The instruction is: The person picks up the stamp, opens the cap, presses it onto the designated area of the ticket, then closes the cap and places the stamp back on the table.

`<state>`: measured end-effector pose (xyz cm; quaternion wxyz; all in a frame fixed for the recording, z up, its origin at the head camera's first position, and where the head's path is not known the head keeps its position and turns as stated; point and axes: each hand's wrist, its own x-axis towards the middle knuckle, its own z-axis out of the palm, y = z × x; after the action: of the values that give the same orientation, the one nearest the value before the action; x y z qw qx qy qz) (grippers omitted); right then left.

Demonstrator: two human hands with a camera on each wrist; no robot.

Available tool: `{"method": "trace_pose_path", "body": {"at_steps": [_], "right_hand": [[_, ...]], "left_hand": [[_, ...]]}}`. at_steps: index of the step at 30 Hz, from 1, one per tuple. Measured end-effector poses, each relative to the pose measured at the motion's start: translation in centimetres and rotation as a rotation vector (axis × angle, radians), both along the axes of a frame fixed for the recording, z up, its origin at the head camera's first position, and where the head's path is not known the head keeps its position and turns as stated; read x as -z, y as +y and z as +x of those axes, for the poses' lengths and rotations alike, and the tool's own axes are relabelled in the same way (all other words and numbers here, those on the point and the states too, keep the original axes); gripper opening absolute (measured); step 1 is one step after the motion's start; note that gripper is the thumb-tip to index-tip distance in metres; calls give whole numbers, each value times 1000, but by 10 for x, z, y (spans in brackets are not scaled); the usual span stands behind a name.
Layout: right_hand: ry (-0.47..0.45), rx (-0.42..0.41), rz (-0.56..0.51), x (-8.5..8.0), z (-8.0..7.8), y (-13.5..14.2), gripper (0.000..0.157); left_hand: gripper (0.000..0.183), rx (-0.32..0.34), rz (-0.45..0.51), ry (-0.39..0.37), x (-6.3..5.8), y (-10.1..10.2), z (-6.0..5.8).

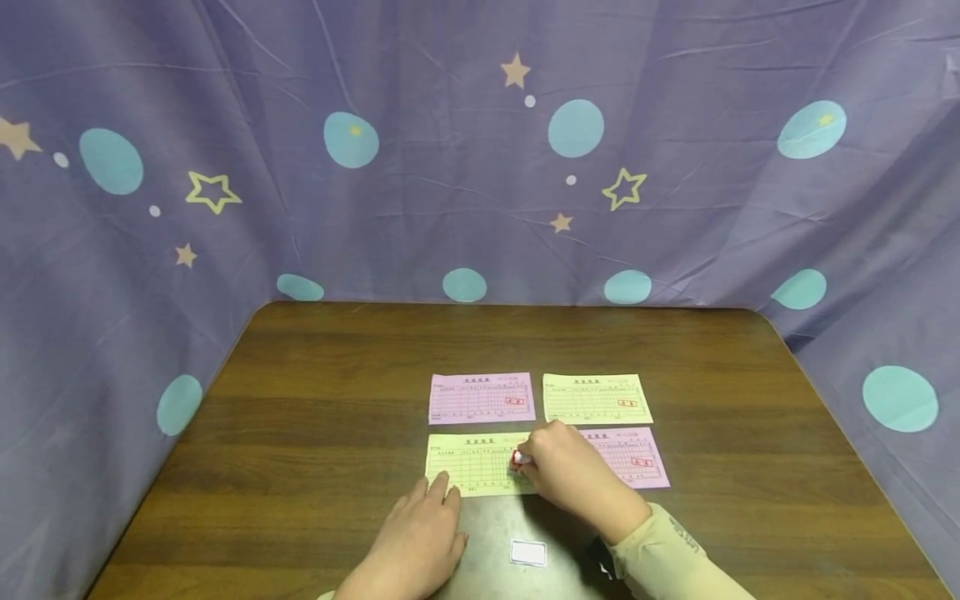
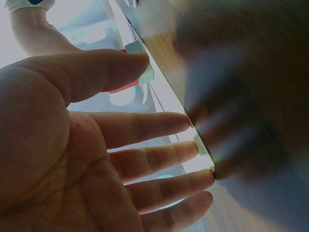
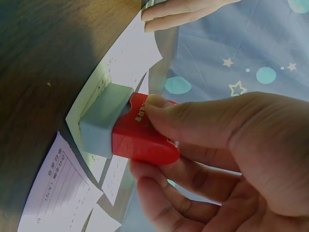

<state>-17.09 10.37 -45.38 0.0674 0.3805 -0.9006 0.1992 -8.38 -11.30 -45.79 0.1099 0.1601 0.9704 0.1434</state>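
Between thumb and fingers my right hand (image 1: 573, 475) pinches a red and grey self-inking stamp (image 3: 145, 133). In the right wrist view, the stamp's grey end meets the yellow receipt slip (image 1: 465, 467), near its right part. My left hand (image 1: 420, 533) lies with spread, straight fingers, its fingertips on the lower left edge of that slip. Partly behind the right hand is a pink slip (image 1: 637, 479) with a red stamped mark (image 1: 642, 462). Behind these lie another pink slip (image 1: 468, 400) and another yellow slip (image 1: 577, 408), each bearing a red mark.
A small white rectangular piece with a dark border (image 1: 528, 553) lies on the brown wooden table (image 1: 315, 375) between the forearms. Beside the right sleeve is a dark object (image 1: 602, 557), partly hidden. A purple curtain (image 1: 450, 217) with stars and dots surrounds the table.
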Motion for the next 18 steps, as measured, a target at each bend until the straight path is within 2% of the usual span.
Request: {"method": "trace_pose_path", "body": {"at_steps": [10, 18], "right_hand": [[-17, -17, -24, 1, -1, 0, 13], [10, -22, -34, 3, -2, 1, 17]], "left_hand": [[53, 2, 0, -3, 0, -1, 0], [53, 4, -4, -15, -1, 0, -1]]}}
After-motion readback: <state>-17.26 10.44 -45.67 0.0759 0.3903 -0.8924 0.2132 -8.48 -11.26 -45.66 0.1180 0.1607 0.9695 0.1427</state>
